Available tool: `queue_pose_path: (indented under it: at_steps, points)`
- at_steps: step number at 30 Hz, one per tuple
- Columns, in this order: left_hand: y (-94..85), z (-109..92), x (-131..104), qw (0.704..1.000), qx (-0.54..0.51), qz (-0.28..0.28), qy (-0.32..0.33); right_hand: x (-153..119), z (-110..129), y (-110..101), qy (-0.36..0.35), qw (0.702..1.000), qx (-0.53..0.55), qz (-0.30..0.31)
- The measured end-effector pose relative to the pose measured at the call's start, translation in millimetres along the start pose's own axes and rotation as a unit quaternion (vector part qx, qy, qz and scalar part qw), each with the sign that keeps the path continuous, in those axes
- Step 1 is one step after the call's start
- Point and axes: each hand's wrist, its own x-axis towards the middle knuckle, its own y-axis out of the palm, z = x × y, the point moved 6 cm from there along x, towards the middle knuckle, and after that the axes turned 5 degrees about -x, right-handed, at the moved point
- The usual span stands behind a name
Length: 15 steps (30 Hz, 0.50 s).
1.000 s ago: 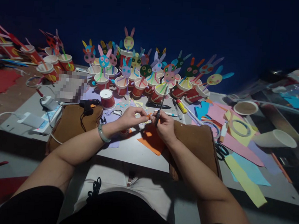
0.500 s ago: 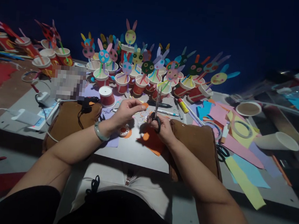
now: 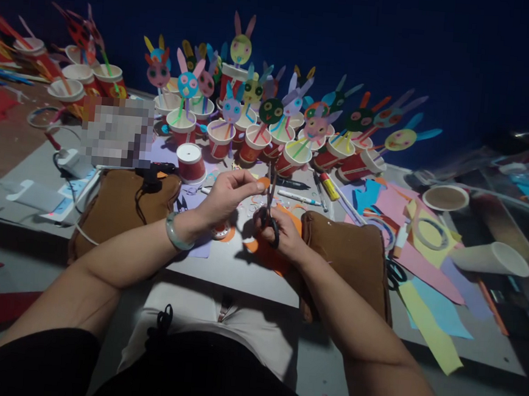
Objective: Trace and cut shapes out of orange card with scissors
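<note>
Between thumb and fingers, my left hand (image 3: 231, 196) pinches a small orange piece of paper (image 3: 264, 183). A pair of scissors (image 3: 269, 213) with black handles is in my right hand (image 3: 284, 233), its blades pointing up and away from me. The blades stand right beside the orange piece; I cannot tell whether they touch it. Below my hands, a larger orange sheet (image 3: 274, 261) lies on the white tabletop (image 3: 233, 276), partly hidden by my right hand and its shadow. A tape roll (image 3: 220, 230) rests nearby on an orange scrap.
Red paper cups (image 3: 220, 138) with paper rabbit heads crowd the back. An upturned cup (image 3: 191, 162) stands nearer. Brown cushions (image 3: 346, 262) flank my forearms. Coloured paper (image 3: 433, 321), another pair of scissors (image 3: 396, 273) and a tape ring (image 3: 431, 233) lie at right; a power strip (image 3: 79, 192) at left.
My right hand has brought the scissors left, up to the orange piece. My left hand, still pinching that piece, has shifted slightly right. The whole view has tilted a little.
</note>
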Motion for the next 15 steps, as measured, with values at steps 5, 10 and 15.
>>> queue_pose_path:
  at_steps: [5, 10, 15]
  points:
    - [0.5, -1.1, -0.5, 1.000, 0.004, 0.000, 0.004, -0.1, -2.4, -1.3, 0.009, 0.999, -0.028, -0.012]
    - [1.0, 0.3, -0.7, 1.000, -0.002, 0.000, -0.007, 0.2, -4.5, -0.4, 0.015, 1.000, -0.014, -0.017]
    - [0.7, 1.6, 0.0, 1.000, -0.017, -0.006, 0.002, 0.8, -2.7, -0.1, 0.005, 1.000, -0.009, -0.020]
